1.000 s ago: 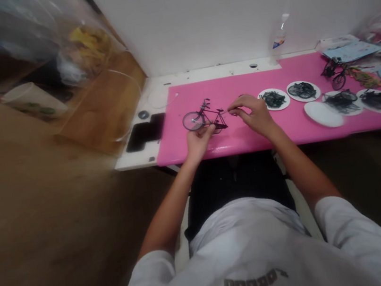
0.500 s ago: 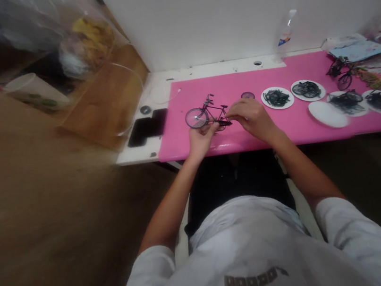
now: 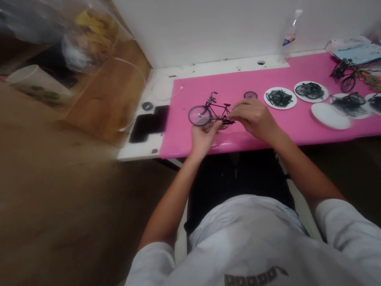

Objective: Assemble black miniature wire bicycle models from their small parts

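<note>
There are two hands, one left hand (image 3: 204, 137) and one right hand (image 3: 255, 115). Bicycles come to two: one bicycle (image 3: 216, 113) at the hands, a second bicycle (image 3: 346, 75) at the right. Just one loose wheel (image 3: 250, 95) shows. White plates (image 3: 330, 116) number five, four of them bearing dark parts (image 3: 279, 98) too tangled to count. Of the rest: one tabletop (image 3: 201, 68), one pink mat (image 3: 224, 84), apparently two phones (image 3: 139, 130), one disc (image 3: 148, 106), one bottle (image 3: 291, 32), one cup (image 3: 36, 80), and at least two blue sheets (image 3: 363, 54).
</note>
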Action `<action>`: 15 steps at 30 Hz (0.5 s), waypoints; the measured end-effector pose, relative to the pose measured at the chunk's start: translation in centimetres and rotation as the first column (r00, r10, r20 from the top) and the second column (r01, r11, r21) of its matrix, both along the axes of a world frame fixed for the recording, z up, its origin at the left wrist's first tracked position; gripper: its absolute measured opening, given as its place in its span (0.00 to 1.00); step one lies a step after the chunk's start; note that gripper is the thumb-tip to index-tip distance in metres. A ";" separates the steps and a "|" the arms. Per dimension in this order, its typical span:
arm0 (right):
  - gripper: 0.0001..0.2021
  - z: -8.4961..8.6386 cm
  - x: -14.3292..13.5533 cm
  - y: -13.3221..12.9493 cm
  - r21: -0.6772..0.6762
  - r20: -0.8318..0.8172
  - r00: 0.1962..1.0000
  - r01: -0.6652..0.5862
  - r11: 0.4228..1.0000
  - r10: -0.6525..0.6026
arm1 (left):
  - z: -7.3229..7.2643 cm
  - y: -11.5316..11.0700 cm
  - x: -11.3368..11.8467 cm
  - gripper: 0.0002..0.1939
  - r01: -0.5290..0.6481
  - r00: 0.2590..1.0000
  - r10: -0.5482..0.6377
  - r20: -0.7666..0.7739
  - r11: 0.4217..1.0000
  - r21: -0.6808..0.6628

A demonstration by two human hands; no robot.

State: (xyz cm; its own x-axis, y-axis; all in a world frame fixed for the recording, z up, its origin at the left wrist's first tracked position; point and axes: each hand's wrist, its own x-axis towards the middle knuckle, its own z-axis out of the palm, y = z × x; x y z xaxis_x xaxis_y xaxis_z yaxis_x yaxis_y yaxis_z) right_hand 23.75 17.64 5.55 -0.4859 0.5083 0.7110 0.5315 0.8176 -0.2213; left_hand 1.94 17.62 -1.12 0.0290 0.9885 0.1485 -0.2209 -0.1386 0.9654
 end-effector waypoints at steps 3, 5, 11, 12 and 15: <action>0.13 0.0 0.0 0.0 0.020 0.004 1.000 -0.001 1.000 0.001 | 0.0 0.0 0.0 0.35 -0.005 1.000 0.005 0.003 1.000 -0.008; 0.13 0.0 0.0 -0.1 0.036 0.013 1.000 0.003 0.999 -0.004 | 0.0 0.0 0.0 0.34 -0.005 1.000 0.005 0.005 1.000 -0.008; 0.14 0.1 -0.2 -0.3 0.059 0.039 0.999 0.025 0.998 -0.027 | -0.1 0.1 0.1 0.34 -0.016 1.000 0.016 0.003 1.000 -0.004; 0.14 0.1 -0.2 -0.3 0.065 0.041 0.999 0.029 0.997 -0.032 | 0.0 0.1 0.1 0.34 -0.017 1.000 0.017 0.002 1.000 -0.006; 0.14 0.3 -0.1 -0.3 0.094 0.032 0.999 0.031 0.995 -0.034 | 0.1 -0.1 0.2 0.34 -0.019 1.000 0.019 0.002 1.000 -0.015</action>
State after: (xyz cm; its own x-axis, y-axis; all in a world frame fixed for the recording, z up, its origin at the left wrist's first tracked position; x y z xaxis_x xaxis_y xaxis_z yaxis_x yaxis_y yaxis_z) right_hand 23.62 17.31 5.81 -0.4947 0.4567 0.7394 0.5644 0.8158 -0.1263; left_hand 2.11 17.54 -0.98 0.0099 0.9910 0.1336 -0.2200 -0.1282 0.9670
